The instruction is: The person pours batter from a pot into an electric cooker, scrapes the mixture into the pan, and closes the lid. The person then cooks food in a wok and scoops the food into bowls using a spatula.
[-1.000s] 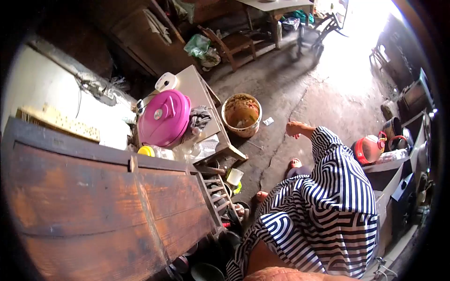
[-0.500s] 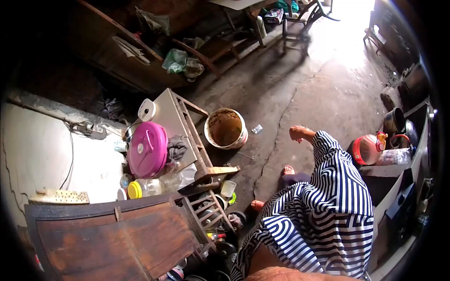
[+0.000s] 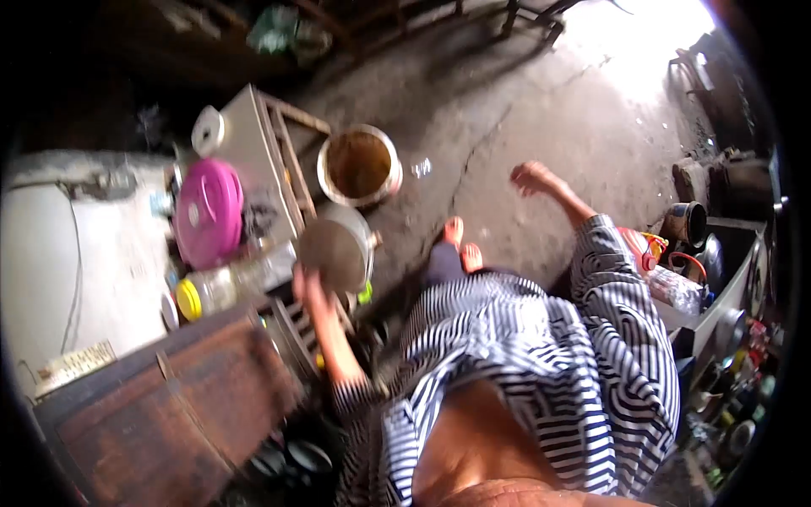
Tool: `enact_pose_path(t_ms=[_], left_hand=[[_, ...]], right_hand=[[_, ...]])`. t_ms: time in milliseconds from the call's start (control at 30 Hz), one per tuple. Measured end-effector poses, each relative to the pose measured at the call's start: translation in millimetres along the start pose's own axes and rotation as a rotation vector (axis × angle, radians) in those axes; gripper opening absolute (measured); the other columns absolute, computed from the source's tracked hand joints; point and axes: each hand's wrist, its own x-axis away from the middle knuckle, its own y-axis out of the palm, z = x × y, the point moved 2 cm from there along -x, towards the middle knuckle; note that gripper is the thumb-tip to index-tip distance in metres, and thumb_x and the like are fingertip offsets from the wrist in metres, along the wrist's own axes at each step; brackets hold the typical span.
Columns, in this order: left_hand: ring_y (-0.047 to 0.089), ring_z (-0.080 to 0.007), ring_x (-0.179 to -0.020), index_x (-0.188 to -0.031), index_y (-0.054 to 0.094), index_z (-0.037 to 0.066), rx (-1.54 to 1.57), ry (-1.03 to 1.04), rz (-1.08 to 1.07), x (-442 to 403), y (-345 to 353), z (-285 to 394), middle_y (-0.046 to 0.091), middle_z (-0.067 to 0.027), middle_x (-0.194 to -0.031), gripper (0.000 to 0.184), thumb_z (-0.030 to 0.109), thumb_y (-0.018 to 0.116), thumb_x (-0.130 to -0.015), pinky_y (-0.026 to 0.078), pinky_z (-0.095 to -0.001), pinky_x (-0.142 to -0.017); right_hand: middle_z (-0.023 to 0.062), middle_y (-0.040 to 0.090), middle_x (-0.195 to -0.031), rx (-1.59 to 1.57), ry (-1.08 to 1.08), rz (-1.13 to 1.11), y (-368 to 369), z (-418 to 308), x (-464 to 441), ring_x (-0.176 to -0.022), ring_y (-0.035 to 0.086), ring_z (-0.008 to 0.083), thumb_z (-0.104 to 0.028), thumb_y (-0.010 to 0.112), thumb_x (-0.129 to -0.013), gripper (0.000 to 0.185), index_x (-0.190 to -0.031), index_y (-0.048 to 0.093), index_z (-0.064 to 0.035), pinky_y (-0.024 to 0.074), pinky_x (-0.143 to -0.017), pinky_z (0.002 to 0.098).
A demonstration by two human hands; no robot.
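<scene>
A round grey pot [image 3: 335, 252], its metal-looking side blurred by motion, is held up at the left beside the low table. My left hand [image 3: 313, 290] is at its near rim, with the fingers smeared but seeming to grip it. What the pot contains, if anything, cannot be made out. Over the bare floor, my right hand [image 3: 534, 179] hangs away from everything, its fingers loosely apart and holding nothing. Just beyond the pot stands a dirty white bucket [image 3: 394, 179] with a brown-stained inside.
A pink lidded container [image 3: 209, 211] and a yellow-capped jar [image 3: 188, 299] are on the left. A dark wooden cabinet [image 3: 169, 406] is below them. On the right, a plastic bottle [image 3: 676, 290] and a dark pot [image 3: 686, 224] line a sink-like ledge [image 3: 718, 317].
My left hand has come into view at the left with the grey pot. My right hand's fingers have loosened from a curl. The view has shifted, and the bucket sits further left and higher.
</scene>
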Motion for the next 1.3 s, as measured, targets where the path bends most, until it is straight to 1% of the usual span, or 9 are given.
enact_pose_path(t_ms=[67, 233, 333, 533, 667, 800, 933, 1133, 1300], left_hand=[[0.052, -0.0179, -0.088, -0.105, 0.049, -0.003, -0.179, 0.128, -0.188, -46, 81, 20, 0.055, -0.0096, -0.097, 0.036, 0.004, 0.045, -0.07, 0.041, -0.0277, -0.079], [0.052, -0.0161, -0.087, -0.102, 0.051, -0.003, 0.013, 0.034, -0.439, -132, 215, 2, 0.056, -0.0084, -0.097, 0.035, -0.002, 0.049, -0.067, 0.041, -0.0271, -0.078], [0.054, -0.0159, -0.081, -0.098, 0.053, -0.004, 0.058, -0.041, -0.556, -156, 280, -15, 0.058, -0.007, -0.09, 0.032, -0.005, 0.048, -0.067, 0.042, -0.0263, -0.075], [0.052, -0.0144, -0.07, -0.09, 0.054, -0.001, -0.128, -0.148, -0.652, -178, 400, -84, 0.057, -0.0041, -0.079, 0.031, -0.007, 0.049, -0.06, 0.043, -0.026, -0.069], [0.05, -0.0115, -0.067, -0.088, 0.053, -0.001, -0.237, -0.101, -0.667, -158, 490, -107, 0.055, -0.0025, -0.078, 0.031, -0.008, 0.051, -0.058, 0.042, -0.0234, -0.065], [0.049, -0.0105, -0.066, -0.087, 0.053, -0.002, -0.304, -0.153, -0.697, -162, 551, -135, 0.054, -0.0015, -0.077, 0.028, -0.006, 0.05, -0.06, 0.041, -0.0229, -0.064], [0.049, -0.0106, -0.065, -0.084, 0.052, -0.001, -0.335, -0.205, -0.772, -167, 631, -162, 0.053, -0.0012, -0.074, 0.022, -0.006, 0.047, -0.063, 0.041, -0.0226, -0.064], [0.048, -0.0103, -0.063, -0.085, 0.052, -0.001, -0.31, -0.267, -0.803, -169, 714, -177, 0.053, -0.0009, -0.074, 0.022, -0.006, 0.048, -0.064, 0.041, -0.0234, -0.061], [0.046, -0.0074, -0.064, -0.088, 0.05, -0.002, -0.399, -0.227, -0.91, -160, 789, -201, 0.05, 0.001, -0.076, 0.022, -0.008, 0.044, -0.068, 0.04, -0.0208, -0.058]], right_hand=[[0.0039, 0.058, -0.07, -0.034, -0.068, 0.218, -21, 23, 36, -0.052, 0.057, 0.0133, -0.016, 0.052, -0.077, 0.015, -0.089, 0.056, -0.0086, 0.0463, -0.044, 0.0258], [0.0084, 0.058, -0.062, -0.136, 0.115, 0.522, -48, 138, 108, -0.051, 0.06, 0.0162, -0.01, 0.048, -0.073, 0.012, -0.074, 0.057, -0.0026, 0.0457, -0.041, 0.0264], [0.0095, 0.058, -0.061, -0.241, 0.297, 0.572, -25, 207, 155, -0.051, 0.06, 0.0171, -0.012, 0.049, -0.072, 0.015, -0.076, 0.058, -0.0006, 0.0479, -0.043, 0.0276], [0.005, 0.057, -0.062, -0.583, 0.554, 0.623, 3, 224, 206, -0.049, 0.056, 0.0143, -0.016, 0.055, -0.071, 0.018, -0.083, 0.059, -0.0031, 0.0434, -0.041, 0.0239], [0.0032, 0.056, -0.06, -0.513, 0.24, 0.747, -50, 206, 167, -0.048, 0.053, 0.0099, -0.014, 0.051, -0.078, 0.011, -0.078, 0.058, -0.0047, 0.0389, -0.039, 0.0218], [0.0033, 0.059, -0.078, -0.946, -0.095, 0.727, -144, 88, 125, -0.061, 0.055, 0.0099, -0.011, 0.051, -0.082, 0.016, -0.095, 0.056, -0.0042, 0.0455, -0.053, 0.0212], [0.0026, 0.058, -0.086, -1.018, -0.43, 0.696, -247, -1, 101, -0.066, 0.056, 0.0076, -0.009, 0.053, -0.081, 0.029, -0.11, 0.049, -0.0079, 0.0486, -0.057, 0.0221], [0.0055, 0.058, -0.086, -0.712, -0.472, 0.912, -333, -35, 66, -0.069, 0.061, 0.0111, -0.008, 0.055, -0.079, 0.032, -0.109, 0.045, -0.0094, 0.0503, -0.06, 0.024], [0.0108, 0.056, -0.088, -0.981, -0.49, 1.016, -401, 7, 44, -0.067, 0.06, 0.0149, -0.013, 0.058, -0.078, 0.043, -0.113, 0.036, -0.0047, 0.0493, -0.058, 0.025]])
